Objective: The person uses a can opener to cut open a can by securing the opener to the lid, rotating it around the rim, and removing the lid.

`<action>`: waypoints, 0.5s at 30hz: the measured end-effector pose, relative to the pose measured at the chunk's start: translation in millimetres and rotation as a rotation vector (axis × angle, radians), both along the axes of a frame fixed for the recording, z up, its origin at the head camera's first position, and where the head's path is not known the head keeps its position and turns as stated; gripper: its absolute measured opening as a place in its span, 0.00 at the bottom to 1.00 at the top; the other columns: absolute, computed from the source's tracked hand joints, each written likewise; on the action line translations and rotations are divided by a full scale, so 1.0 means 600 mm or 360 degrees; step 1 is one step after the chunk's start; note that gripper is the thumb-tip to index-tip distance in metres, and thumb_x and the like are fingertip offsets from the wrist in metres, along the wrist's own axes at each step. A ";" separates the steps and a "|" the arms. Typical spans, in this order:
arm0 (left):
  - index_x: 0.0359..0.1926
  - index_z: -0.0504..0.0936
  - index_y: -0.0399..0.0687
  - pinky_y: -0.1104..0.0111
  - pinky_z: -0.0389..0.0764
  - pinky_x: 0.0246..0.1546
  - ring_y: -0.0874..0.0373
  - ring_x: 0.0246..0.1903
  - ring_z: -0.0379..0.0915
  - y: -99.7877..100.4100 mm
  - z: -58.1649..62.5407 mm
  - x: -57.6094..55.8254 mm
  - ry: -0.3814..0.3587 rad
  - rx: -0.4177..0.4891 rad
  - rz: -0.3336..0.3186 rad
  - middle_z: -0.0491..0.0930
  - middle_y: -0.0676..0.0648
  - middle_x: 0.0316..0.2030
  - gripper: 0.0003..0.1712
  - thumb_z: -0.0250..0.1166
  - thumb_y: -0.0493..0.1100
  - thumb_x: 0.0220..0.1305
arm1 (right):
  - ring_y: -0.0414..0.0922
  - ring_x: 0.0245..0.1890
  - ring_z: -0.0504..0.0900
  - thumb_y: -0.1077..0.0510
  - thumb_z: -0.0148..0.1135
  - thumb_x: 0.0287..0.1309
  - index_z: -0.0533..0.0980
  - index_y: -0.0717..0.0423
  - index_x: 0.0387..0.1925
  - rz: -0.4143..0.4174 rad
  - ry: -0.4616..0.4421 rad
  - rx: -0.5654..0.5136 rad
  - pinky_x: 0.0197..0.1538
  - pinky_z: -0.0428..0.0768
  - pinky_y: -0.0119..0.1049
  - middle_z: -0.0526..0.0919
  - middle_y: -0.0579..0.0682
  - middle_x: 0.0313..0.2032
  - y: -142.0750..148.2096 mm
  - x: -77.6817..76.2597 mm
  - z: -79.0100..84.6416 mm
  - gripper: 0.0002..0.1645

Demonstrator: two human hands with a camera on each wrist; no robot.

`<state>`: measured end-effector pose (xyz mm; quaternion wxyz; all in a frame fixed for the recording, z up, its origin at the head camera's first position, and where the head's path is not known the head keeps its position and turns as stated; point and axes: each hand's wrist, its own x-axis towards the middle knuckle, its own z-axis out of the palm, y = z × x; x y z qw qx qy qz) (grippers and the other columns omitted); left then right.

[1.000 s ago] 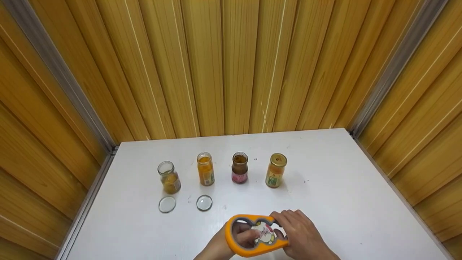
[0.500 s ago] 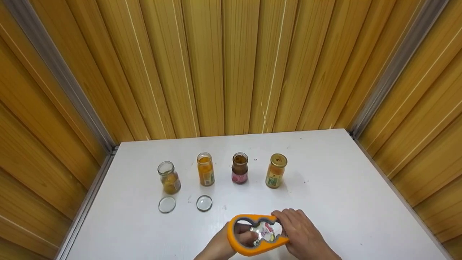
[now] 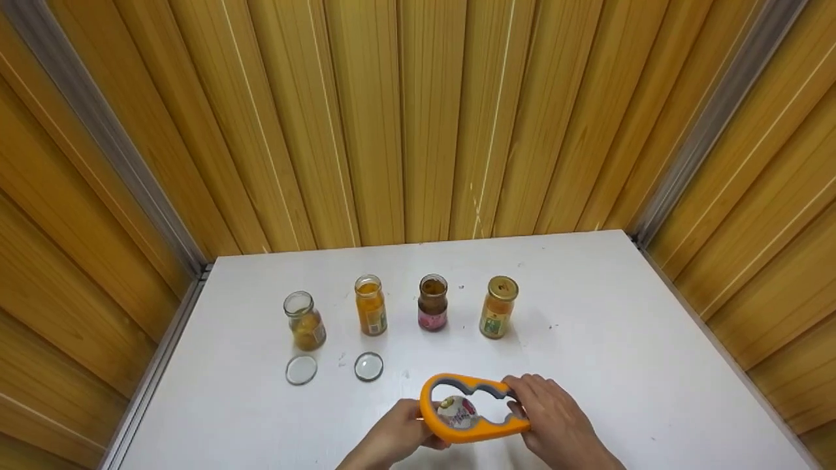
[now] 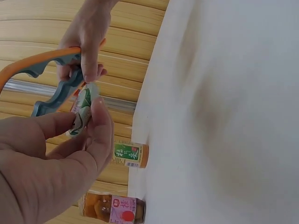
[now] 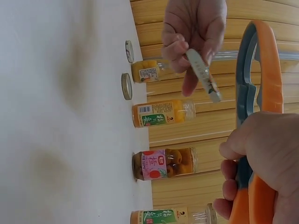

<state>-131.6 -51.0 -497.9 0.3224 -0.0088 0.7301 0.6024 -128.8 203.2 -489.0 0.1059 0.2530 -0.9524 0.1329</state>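
Note:
My left hand (image 3: 395,434) pinches a round printed jar lid (image 4: 84,109) at its edge between thumb and fingers. In the head view the lid shows through the wide rounded loop of an orange and grey jar opener (image 3: 486,431). My right hand (image 3: 555,418) grips the opener by its handle end. From the right wrist, the lid (image 5: 203,74) is tilted and apart from the opener (image 5: 272,70). Beyond the hands stands an uncovered jar with dark contents and a pink label (image 3: 433,316).
An uncovered jar (image 3: 307,329) and an uncovered orange jar (image 3: 371,312) stand to the left, with two lids (image 3: 301,370) (image 3: 369,367) lying before them. A jar with a gold lid (image 3: 499,310) stands right. Wood-patterned walls (image 3: 424,117) enclose the white table (image 3: 620,326).
The lid has moved from between the opener's grey notches to beneath its rounded end, with the left hand shifting left. The right hand has moved the opener slightly right and up.

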 end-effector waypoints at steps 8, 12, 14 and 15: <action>0.47 0.81 0.47 0.66 0.80 0.34 0.57 0.30 0.76 -0.018 -0.006 -0.033 0.0408 -0.0163 -0.0065 0.79 0.52 0.29 0.12 0.58 0.38 0.65 | 0.33 0.29 0.67 0.58 0.70 0.46 0.74 0.44 0.46 -0.0159 0.0058 0.0096 0.35 0.74 0.31 0.73 0.33 0.31 0.009 -0.004 0.005 0.24; 0.54 0.78 0.43 0.72 0.79 0.28 0.61 0.29 0.74 -0.017 -0.009 -0.052 0.0599 -0.0366 -0.0011 0.75 0.52 0.29 0.17 0.59 0.37 0.64 | 0.32 0.28 0.67 0.58 0.71 0.45 0.74 0.43 0.46 -0.0177 0.0058 0.0099 0.35 0.74 0.30 0.73 0.32 0.31 0.013 -0.004 0.007 0.24; 0.57 0.75 0.39 0.74 0.78 0.26 0.62 0.29 0.73 -0.015 -0.011 -0.062 0.0721 -0.0484 0.0022 0.74 0.52 0.29 0.20 0.60 0.36 0.63 | 0.32 0.28 0.67 0.58 0.71 0.45 0.74 0.43 0.46 -0.0175 0.0050 0.0098 0.35 0.74 0.30 0.73 0.32 0.31 0.015 -0.004 0.008 0.24; 0.57 0.74 0.38 0.75 0.77 0.25 0.62 0.29 0.72 -0.013 -0.013 -0.066 0.0790 -0.0544 0.0040 0.74 0.52 0.30 0.21 0.61 0.35 0.62 | 0.32 0.28 0.67 0.58 0.71 0.45 0.74 0.43 0.46 -0.0172 0.0044 0.0097 0.35 0.74 0.30 0.73 0.32 0.31 0.015 -0.004 0.008 0.24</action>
